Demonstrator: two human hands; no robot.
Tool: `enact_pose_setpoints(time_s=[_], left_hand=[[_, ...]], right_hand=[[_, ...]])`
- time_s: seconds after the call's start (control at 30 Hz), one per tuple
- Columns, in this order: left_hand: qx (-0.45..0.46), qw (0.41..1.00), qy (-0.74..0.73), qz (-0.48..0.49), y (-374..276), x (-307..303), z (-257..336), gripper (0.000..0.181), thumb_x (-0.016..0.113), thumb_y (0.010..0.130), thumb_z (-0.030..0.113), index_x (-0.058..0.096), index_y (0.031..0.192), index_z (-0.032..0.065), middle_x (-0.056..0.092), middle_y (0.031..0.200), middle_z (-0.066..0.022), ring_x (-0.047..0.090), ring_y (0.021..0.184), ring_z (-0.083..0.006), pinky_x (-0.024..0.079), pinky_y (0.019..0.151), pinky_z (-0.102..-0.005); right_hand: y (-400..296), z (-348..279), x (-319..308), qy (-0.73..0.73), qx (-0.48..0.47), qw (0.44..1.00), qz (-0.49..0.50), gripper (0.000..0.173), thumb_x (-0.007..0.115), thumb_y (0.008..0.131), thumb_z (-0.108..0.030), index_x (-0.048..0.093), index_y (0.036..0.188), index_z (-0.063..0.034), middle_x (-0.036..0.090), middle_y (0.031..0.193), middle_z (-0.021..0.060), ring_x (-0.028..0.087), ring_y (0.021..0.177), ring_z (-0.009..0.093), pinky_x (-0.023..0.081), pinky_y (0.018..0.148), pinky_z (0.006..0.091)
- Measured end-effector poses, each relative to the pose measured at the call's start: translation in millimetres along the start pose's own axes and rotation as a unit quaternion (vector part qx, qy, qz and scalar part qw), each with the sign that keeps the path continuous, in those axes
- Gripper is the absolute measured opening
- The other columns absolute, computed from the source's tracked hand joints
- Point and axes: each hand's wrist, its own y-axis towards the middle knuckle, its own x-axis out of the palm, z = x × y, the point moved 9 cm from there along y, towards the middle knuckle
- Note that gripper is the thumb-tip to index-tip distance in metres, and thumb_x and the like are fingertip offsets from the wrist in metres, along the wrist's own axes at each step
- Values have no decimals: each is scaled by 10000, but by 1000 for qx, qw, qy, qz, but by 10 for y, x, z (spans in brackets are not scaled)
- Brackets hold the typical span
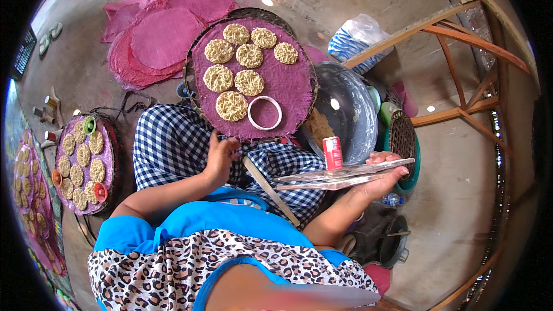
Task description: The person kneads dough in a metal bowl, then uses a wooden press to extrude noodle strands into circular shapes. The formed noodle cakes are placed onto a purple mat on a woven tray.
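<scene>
A round woven tray (pixel 186 73) lined with pink cloth is before me, bearing several noodle-like discs (pixel 233 106) of pale strands. Near its lower edge, a white ring mould (pixel 280 116) lies on the cloth. My left hand (pixel 222 155), fingers bent, hovers over my checked lap just below the tray and holds nothing that I can see. At the right, my right hand (pixel 380 177) grips the ends of two flat boards (pixel 345 174), one above the other with a narrow gap between. A small red can (pixel 332 153) appears upright at the upper board's edge; whether it rests there is unclear.
A large metal basin (pixel 363 112) with tan dough-like matter stands right of the tray. A wooden stick (pixel 271 191) crosses my lap. Another tray of discs (pixel 113 160) is at the left, pink cloths (pixel 164 39) lie upper left, and a wooden frame (pixel 414 21) stands upper right.
</scene>
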Motion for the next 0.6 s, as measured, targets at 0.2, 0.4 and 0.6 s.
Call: enact_pose_setpoints(time_s=[0.2,0.4,0.6], left_hand=[[103,994,27,-35,-49,137,425,768,548,833,265,16,1383,185,413,1206,-96,475,999,-250,420,768,-408],[240,955,172,18,515,-309,1304,644,469,875,396,197,1375,95,311,1370,-122,336,1223,-229,282,985,-333],[228,917,325,40,1038,-477,1979,654,453,869,471,276,1361,77,375,1339,-135,334,1237,-207,247,1007,-310]], right_hand=[[-46,25,23,-13,-1,1000,-19,578,412,783,-658,443,794,-81,440,610,47,437,538,143,414,550,270],[-90,-62,-58,-14,-33,999,-22,569,437,769,-662,451,790,-94,414,605,28,417,523,118,407,584,275],[-133,-76,9,-28,-35,997,-57,569,428,775,-659,447,797,-91,415,619,29,418,528,122,406,617,277]])
